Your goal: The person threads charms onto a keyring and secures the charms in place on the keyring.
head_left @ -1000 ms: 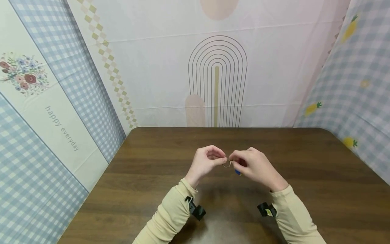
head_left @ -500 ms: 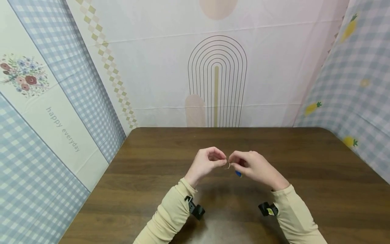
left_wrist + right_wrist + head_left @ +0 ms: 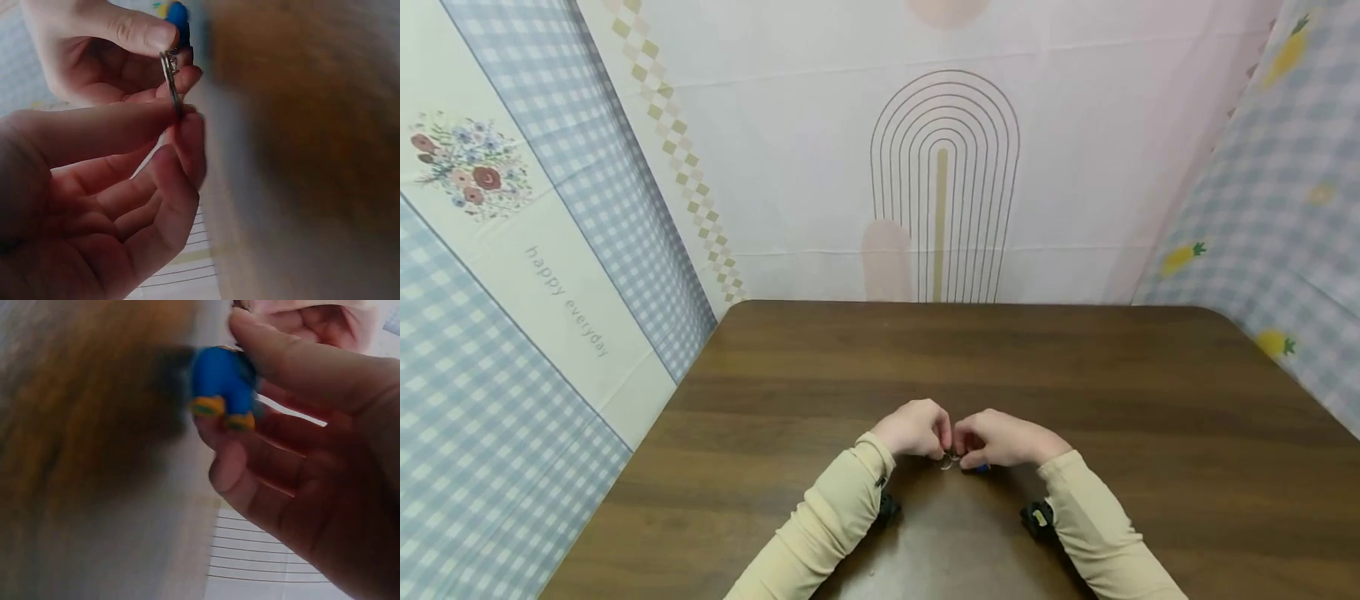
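Observation:
My left hand (image 3: 917, 429) pinches a metal split ring (image 3: 169, 78) between thumb and fingertips. The ring belongs to a keychain with a small blue figure (image 3: 222, 378) that has yellow feet. Close beside it, my right hand (image 3: 1003, 437) grips the keychain near the figure, thumb on top and fingers behind. In the left wrist view the ring spans from one hand to the other, and the blue figure shows past the right thumb. The figure's upper part is hidden by the fingers in the right wrist view.
Both hands are over a dark brown wooden table (image 3: 820, 350). A white patterned cloth (image 3: 790, 167) hangs behind it, with blue checked cloth (image 3: 1247, 217) at the sides. Small black cameras (image 3: 1037, 518) are strapped to the wrists.
Both hands have come down and nearer in the head view, backs turned more upward, still holding the ring and keychain. The head view has shifted slightly.

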A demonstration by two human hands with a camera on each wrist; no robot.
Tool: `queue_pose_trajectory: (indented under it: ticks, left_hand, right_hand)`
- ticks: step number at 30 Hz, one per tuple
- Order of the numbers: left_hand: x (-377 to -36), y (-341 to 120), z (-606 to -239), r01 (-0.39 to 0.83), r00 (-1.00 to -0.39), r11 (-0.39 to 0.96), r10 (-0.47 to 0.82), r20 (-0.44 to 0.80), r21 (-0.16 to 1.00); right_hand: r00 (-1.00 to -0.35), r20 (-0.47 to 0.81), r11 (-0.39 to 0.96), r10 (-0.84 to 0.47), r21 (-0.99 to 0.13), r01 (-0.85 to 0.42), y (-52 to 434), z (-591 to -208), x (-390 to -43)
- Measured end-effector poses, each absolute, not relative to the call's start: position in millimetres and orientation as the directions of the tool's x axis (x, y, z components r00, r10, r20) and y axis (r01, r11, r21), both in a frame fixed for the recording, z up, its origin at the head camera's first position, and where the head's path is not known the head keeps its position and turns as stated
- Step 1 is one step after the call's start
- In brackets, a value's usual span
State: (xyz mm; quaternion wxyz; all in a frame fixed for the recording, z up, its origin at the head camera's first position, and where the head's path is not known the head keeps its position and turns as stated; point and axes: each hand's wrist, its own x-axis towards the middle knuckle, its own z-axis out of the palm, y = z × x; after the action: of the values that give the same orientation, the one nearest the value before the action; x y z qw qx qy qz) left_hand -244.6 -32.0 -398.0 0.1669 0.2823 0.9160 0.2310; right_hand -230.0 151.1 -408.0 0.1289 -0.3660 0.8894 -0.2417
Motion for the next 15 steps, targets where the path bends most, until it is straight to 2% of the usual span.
queue_pose_trajectory:
  ticks: [4,8,12,15]
  left_hand:
    - [-242.7,-30.2,-402.0,0.499,-0.77,0.759,0.61,-0.189,0.418]
    - [-242.7,-28.1,-403.0,0.518,-0.766,0.767,0.613,-0.193,0.378]
    - [-244.2,-29.5,-400.3,0.477,-0.8,0.775,0.578,-0.158,0.415]
    - [-247.3,-33.0,-393.7,0.445,-0.851,0.772,0.523,-0.054,0.455]
  right_hand:
    - [-0.684,-0.047,0.617,-0.728,-0.483,-0.622,146.8,-404.7,-227.7]
    - [-0.69,-0.08,0.641,-0.72,-0.458,-0.616,149.1,-395.2,-222.0]
    - [-0.755,-0.078,0.703,-0.651,-0.438,-0.561,162.0,-382.8,-210.5]
    - [-0.82,0.056,0.738,-0.57,-0.404,-0.541,172.2,-378.7,-208.7]
